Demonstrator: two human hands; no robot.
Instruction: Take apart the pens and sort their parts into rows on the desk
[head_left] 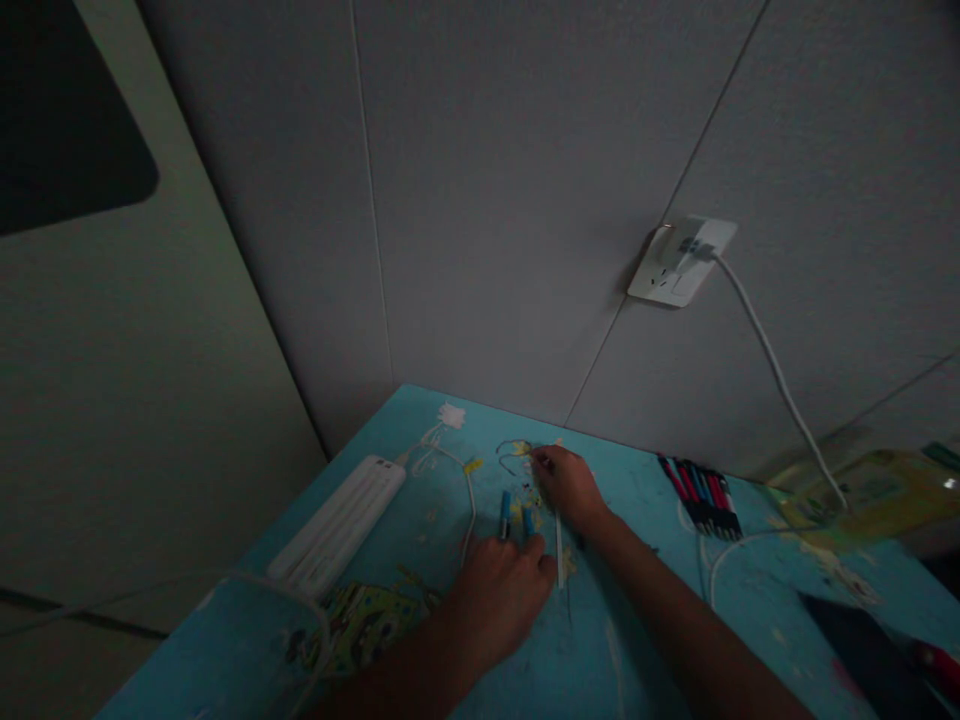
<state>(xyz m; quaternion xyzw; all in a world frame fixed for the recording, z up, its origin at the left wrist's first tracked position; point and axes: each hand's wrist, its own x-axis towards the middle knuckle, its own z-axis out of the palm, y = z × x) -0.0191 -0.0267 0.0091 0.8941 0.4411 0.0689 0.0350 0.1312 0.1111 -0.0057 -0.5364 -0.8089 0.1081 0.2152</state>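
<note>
Two forearms, bare, entering from the near side, one pair of hands, set apart. Left forearm (420, 660): slanting from near left toward the far right, low. Left wrist (459, 628): roughly in line with the forearm. Left hand (501, 585): the nearer of the pair, back upward, fingers directed toward the far side, thumb along its right edge; grip unclear in dim light. Right forearm (675, 600): longer in view, slanting from near right toward far left. Right hand (566, 485): farther out, fingers bent leftward, fingertips (537, 456) gathered near the thumb; exact closure indistinct.
</note>
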